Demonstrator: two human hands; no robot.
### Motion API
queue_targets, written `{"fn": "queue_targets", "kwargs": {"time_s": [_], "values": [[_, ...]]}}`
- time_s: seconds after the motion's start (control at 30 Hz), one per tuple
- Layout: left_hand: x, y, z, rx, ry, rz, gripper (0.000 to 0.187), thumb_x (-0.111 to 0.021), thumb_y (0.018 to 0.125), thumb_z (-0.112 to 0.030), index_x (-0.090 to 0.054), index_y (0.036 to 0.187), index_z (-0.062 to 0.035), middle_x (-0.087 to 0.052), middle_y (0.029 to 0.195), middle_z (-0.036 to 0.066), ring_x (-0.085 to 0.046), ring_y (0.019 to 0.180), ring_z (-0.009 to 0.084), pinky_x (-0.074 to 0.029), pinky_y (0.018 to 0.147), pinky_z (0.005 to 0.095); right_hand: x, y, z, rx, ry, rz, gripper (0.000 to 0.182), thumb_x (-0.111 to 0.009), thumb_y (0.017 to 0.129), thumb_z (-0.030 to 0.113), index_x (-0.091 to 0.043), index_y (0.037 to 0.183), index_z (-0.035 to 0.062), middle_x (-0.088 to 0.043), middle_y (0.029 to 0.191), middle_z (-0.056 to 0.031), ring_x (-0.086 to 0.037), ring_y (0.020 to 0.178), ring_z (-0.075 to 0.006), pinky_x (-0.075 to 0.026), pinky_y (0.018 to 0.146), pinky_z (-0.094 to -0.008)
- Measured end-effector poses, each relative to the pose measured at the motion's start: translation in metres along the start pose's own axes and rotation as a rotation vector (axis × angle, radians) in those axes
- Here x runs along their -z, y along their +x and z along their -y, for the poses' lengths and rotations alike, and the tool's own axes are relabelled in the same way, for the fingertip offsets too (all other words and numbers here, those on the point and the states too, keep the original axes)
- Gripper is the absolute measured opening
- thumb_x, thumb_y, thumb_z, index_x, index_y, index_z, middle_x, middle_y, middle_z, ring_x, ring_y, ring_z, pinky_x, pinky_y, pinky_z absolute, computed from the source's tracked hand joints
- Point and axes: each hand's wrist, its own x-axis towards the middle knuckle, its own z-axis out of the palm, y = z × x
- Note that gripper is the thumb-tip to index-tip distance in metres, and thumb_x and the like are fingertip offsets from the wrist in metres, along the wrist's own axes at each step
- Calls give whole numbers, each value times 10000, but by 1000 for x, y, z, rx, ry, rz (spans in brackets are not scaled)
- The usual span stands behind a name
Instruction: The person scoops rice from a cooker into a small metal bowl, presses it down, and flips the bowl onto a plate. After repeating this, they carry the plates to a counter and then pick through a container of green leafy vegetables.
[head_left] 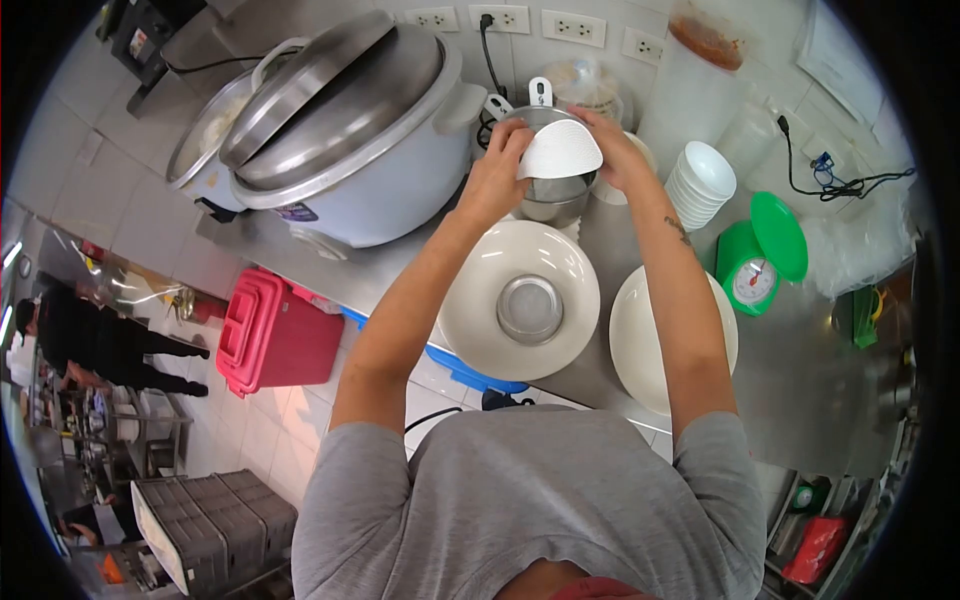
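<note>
My left hand point(497, 168) is closed on the left edge of a white textured scoop-like piece point(562, 150), which lies over a metal pot point(553, 200). My right hand point(613, 150) is beside the pot's right rim, fingers bent at its back edge; what they grip, if anything, is hidden. Two white handles stick up behind the pot. Nearer to me is a large cream plate point(465, 300) with a small round metal bowl point(530, 309) at its middle. Another cream plate point(650, 345) lies partly under my right forearm.
Large rice cookers point(360, 205) stand at the left. To the right are stacked white bowls point(700, 185), a green scale point(750, 270) and plastic bags point(865, 240). A red bin point(290, 335) and grey crates point(220, 525) stand on the floor; a person point(85, 335) is far left.
</note>
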Motion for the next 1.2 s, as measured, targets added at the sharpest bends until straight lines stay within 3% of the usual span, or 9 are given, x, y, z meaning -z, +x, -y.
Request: {"fn": "queue_targets", "kwargs": {"time_s": [0.07,0.17,0.23,0.3,0.37,0.5,0.7,1.0,1.2], "values": [[3,-4,-3,62,99,23,600,-678,653,38,-438,1188,-90,-405,1290,151,-581,973,403,-527,754,468,-2,4,0,-173,72,-18,292,-589,820,42,-579,1099,-44,-629,912,-98,-608,785,-155,-497,742,-315],[17,-24,-32,154,218,-54,551,-665,681,-7,-456,1185,-81,-446,1260,162,-605,916,392,-527,725,481,25,39,-37,-154,-19,-89,236,-602,762,-20,-587,996,-49,-607,871,-111,-595,733,-197,-502,674,-347],[13,-62,-33,200,139,147,482,-668,637,27,-531,1094,-37,-545,1116,162,-598,924,392,-506,771,448,29,38,-43,-173,-58,-122,208,-603,739,-34,-579,945,-50,-595,852,-116,-583,723,-208,-493,659,-348],[12,-110,-49,68,89,294,376,-643,640,13,-592,1012,-4,-584,941,159,-599,848,360,-486,726,448,20,27,-39,-202,-85,-171,219,-605,737,-25,-576,953,-42,-593,878,-121,-573,757,-220,-473,640,-338],[11,-140,-65,-16,171,491,438,-624,640,-1,-588,1077,0,-585,1038,149,-591,955,311,-460,773,430,13,19,-41,-212,-85,-182,238,-603,744,-13,-573,980,-33,-593,902,-121,-569,780,-218,-467,642,-334],[-2,-170,-84,-4,198,499,522,-595,663,-28,-547,1180,23,-530,1172,155,-506,1137,292,-381,868,433,9,18,-51,-181,-99,-162,268,-596,765,16,-567,1029,-19,-593,937,-115,-573,798,-219,-468,643,-338],[-17,-184,-80,-49,336,483,491,-550,720,-50,-523,1193,76,-516,1204,198,-484,1176,333,-390,902,409,2,19,-68,-116,-5,-136,314,-600,763,38,-549,1066,-21,-591,947,-119,-579,784,-211,-466,616,-335],[-22,-186,-79,-55,330,500,448,-500,770,-31,-510,1199,99,-504,1216,236,-471,1178,381,-403,946,426,-2,28,-75,-87,-263,-260,374,-566,725,10,-533,1089,-71,-596,971,-184,-592,795,-264,-468,653,-359],[-23,-189,-78,-51,313,470,447,-509,780,-43,-503,1205,96,-501,1224,223,-466,1188,364,-413,941,424,-2,30,-94,596,-933,-411,309,-542,713,-2,-526,1016,-65,-554,1017,-249,-556,908,-399,-451,795,-441]]}}
